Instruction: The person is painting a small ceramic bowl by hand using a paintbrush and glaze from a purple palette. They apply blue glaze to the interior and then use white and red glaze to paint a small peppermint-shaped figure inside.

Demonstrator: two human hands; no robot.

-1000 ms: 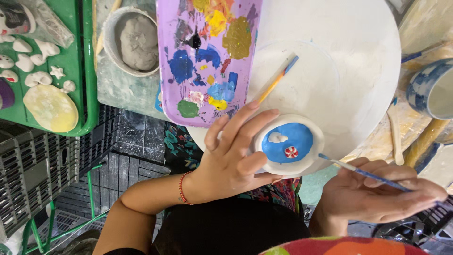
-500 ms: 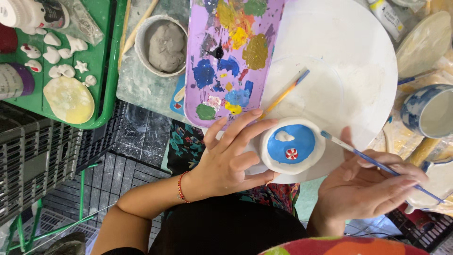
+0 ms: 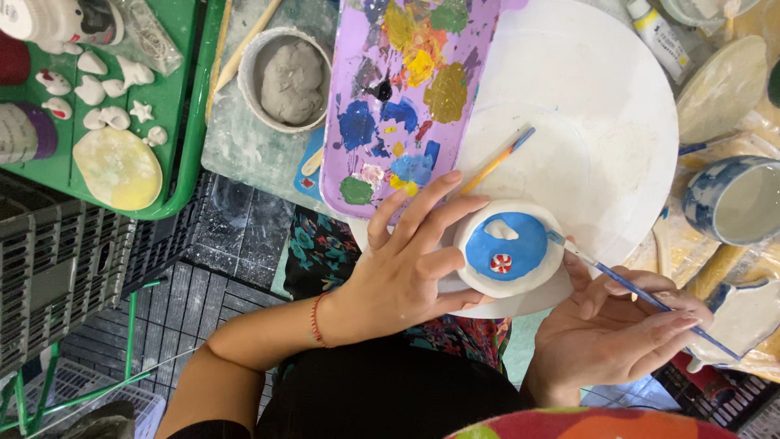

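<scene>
The round white turntable (image 3: pixel 601 122) is smooth, and the purple palette (image 3: pixel 406 97) beside it carries thick paint blobs. At its near edge the left hand (image 3: pixel 406 276) cups the small white dish (image 3: pixel 509 248), its inside glossy blue. The right hand (image 3: pixel 617 333) pinches a thin brush (image 3: pixel 642 294), tip at the rim; short, light strokes suit here.

Left hand (image 3: pixel 406 272) set just left of the small round dish (image 3: pixel 508 248), palm down, fingers spread and curled against its rim, forearm running down-left. Right hand (image 3: pixel 617 337) below and right of the dish, palm up, fingers pinched on a thin brush (image 3: pixel 642 294).
</scene>
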